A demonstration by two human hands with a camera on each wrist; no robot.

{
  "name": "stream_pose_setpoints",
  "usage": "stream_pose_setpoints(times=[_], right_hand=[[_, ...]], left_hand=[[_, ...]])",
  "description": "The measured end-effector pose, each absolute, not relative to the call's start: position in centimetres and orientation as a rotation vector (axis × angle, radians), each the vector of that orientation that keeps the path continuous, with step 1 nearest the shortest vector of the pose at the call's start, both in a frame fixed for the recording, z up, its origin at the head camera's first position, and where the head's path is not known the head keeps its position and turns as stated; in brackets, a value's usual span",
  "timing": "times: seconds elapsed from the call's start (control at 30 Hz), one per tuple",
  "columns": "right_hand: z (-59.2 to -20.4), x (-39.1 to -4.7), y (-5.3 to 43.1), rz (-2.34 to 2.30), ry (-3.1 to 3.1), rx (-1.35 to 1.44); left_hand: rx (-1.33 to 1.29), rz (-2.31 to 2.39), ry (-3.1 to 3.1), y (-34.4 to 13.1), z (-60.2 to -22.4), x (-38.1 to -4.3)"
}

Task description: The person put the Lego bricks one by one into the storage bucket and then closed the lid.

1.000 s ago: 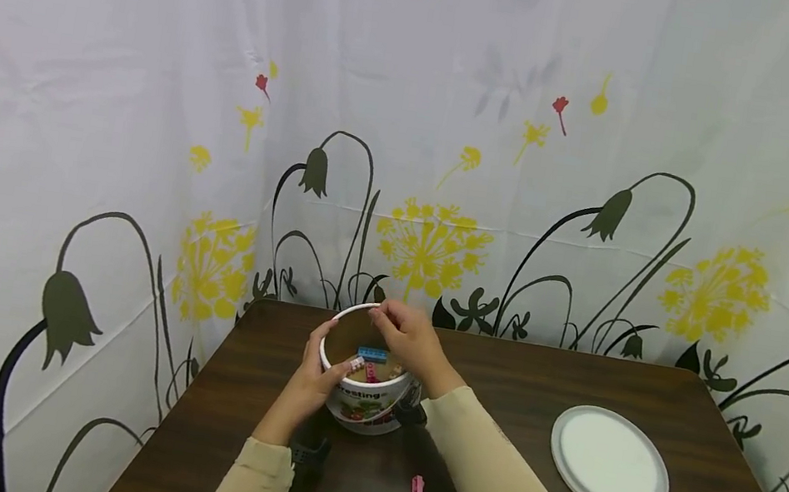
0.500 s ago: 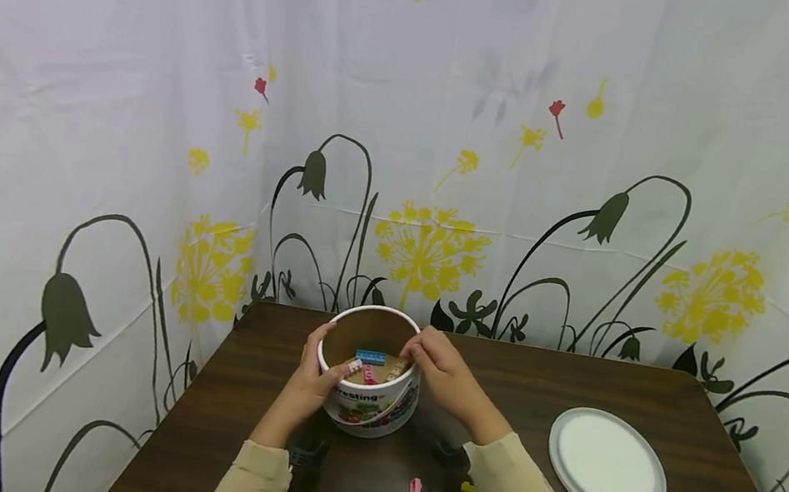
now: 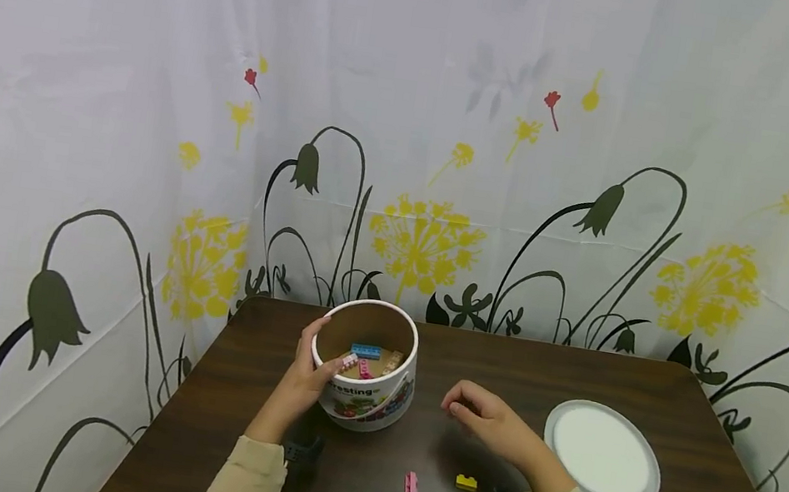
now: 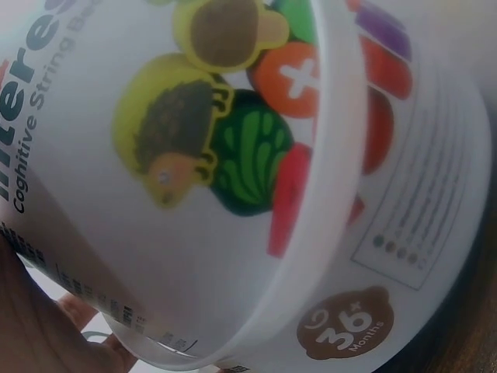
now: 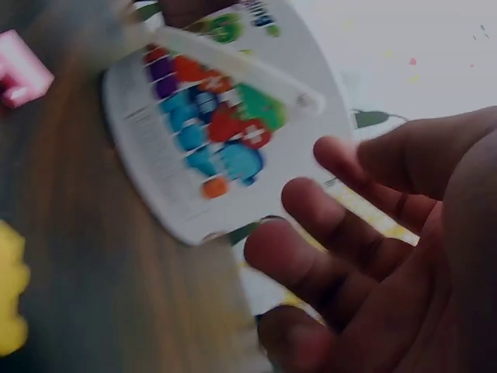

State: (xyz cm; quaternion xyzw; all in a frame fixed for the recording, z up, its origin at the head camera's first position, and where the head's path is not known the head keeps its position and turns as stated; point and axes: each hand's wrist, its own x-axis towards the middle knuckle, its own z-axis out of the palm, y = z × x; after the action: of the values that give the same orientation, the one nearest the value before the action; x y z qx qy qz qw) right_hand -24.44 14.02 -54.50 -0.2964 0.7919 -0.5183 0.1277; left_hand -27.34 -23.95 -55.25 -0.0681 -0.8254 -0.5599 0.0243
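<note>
A white printed bucket [image 3: 372,403] stands on the table, its mouth tipped a little toward me. My left hand [image 3: 304,376] grips its left rim, thumb over the edge. Inside the bucket lie a blue block [image 3: 366,351], a pink block [image 3: 365,370], a tan block [image 3: 393,363] and a pale pink block [image 3: 349,361] by the thumb tip. Right of the bucket, my right hand [image 3: 487,419] hovers with loosely bent fingers and nothing in them. Below it on the table are a yellow block [image 3: 466,482] and another pink block [image 3: 411,485].
A round white lid [image 3: 603,456] lies at the right of the dark wooden table [image 3: 701,491]. Behind the table hangs a white curtain [image 3: 543,48] with a flower print. The bucket's white handle [image 5: 233,66] runs across its side in the right wrist view.
My right hand has left the bucket's rim and moved right, toward the lid. The yellow block, hidden earlier by the right arm, is now fully visible. My left hand keeps its grip.
</note>
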Motion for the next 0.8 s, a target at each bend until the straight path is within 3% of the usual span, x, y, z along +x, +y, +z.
stream_pose_setpoints(times=[0.3, 0.8], right_hand=[[-59.4, -24.9, 15.4, -1.478, 2.158, -0.546], [-59.7, -24.0, 15.7, -1.227, 2.209, -0.886]], left_hand=[[-0.207, -1.74, -2.567, -24.3, -53.9, -28.1], [-0.219, -1.777, -2.546, -24.0, -55.0, -27.5]])
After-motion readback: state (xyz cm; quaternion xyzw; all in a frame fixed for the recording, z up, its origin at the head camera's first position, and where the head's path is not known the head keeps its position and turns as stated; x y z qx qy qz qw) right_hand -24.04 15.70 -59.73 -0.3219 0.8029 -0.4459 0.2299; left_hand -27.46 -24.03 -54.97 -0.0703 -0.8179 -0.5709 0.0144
